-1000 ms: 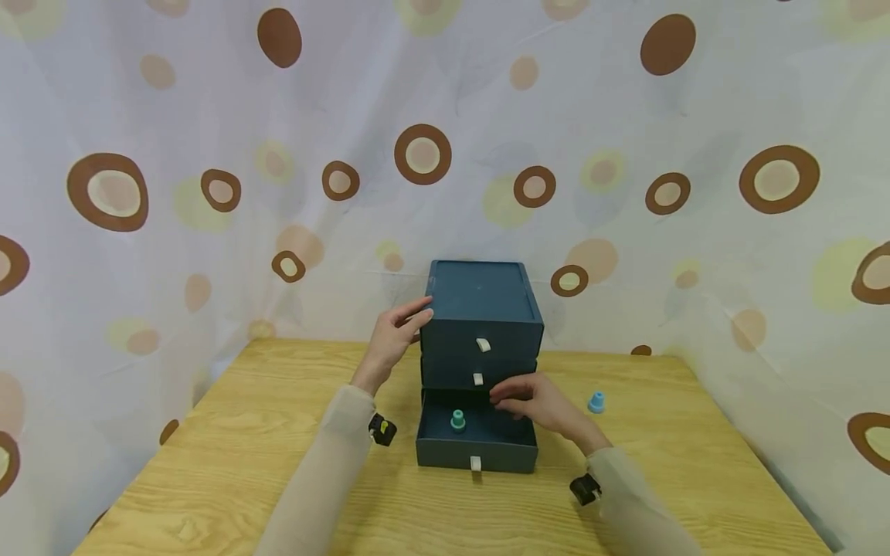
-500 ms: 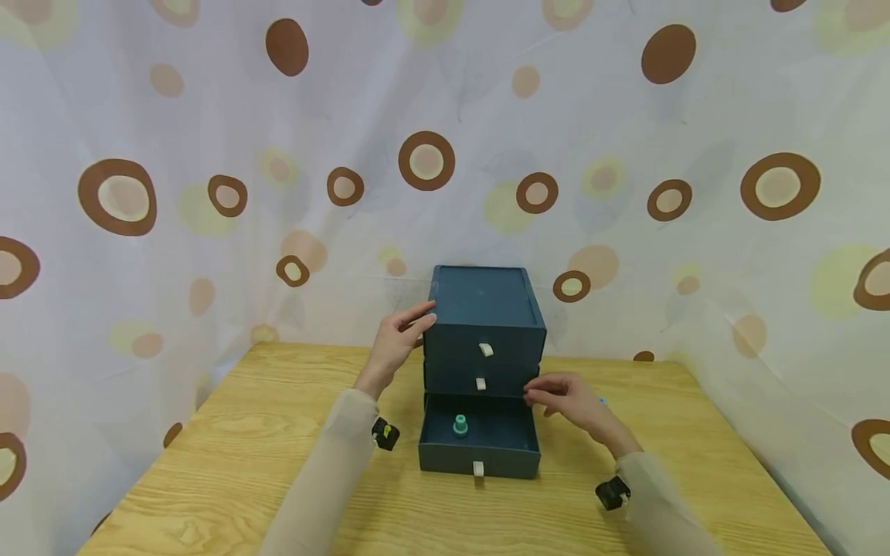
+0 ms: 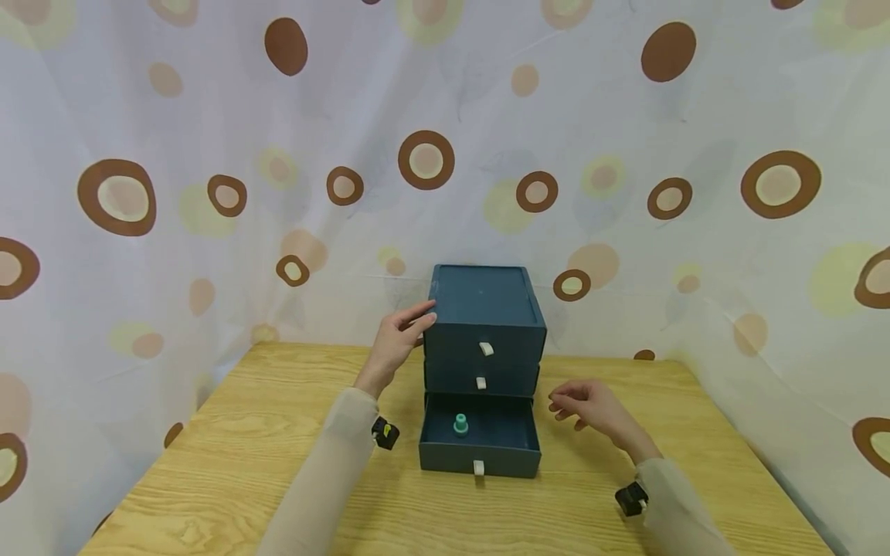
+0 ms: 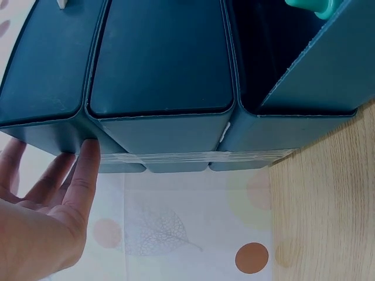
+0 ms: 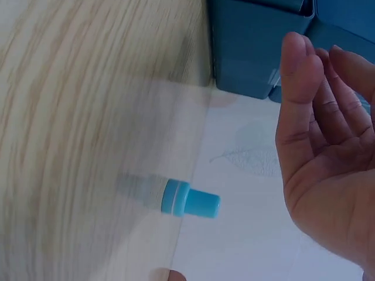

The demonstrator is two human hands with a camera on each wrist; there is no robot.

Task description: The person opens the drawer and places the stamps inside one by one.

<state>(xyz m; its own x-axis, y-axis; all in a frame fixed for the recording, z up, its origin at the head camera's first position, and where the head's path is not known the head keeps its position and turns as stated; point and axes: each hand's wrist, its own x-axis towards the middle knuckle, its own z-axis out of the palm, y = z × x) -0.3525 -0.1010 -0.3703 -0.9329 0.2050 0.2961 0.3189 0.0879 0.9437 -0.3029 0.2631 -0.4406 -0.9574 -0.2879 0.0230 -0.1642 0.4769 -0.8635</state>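
Note:
A dark blue cabinet of three stacked drawers [image 3: 483, 297] stands on the table, its bottom drawer [image 3: 445, 457] pulled out. Inside that drawer, towards the left, a teal stepped plastic peg [image 3: 460, 425] stands upright. My left hand [image 3: 391, 347] rests its fingertips against the cabinet's upper left side, fingers fairly straight in the left wrist view. Right of the cabinet my right hand [image 3: 591, 409] hovers over the table, fingers loosely bent and holding nothing. A light blue peg of similar shape [image 5: 190, 199] stands near it in the right wrist view; in the head view the hand hides it.
White pull tabs, such as the bottom tab [image 3: 478, 468], stick out from the drawer fronts. Clear tape [image 4: 193, 157] runs across the cabinet's side. Behind the wooden table [image 3: 278, 463] hangs a dotted curtain [image 3: 480, 100].
My right hand has moved out of the open drawer to the right, beside the cabinet, and now covers the light blue peg in the head view. My left hand has stayed against the cabinet.

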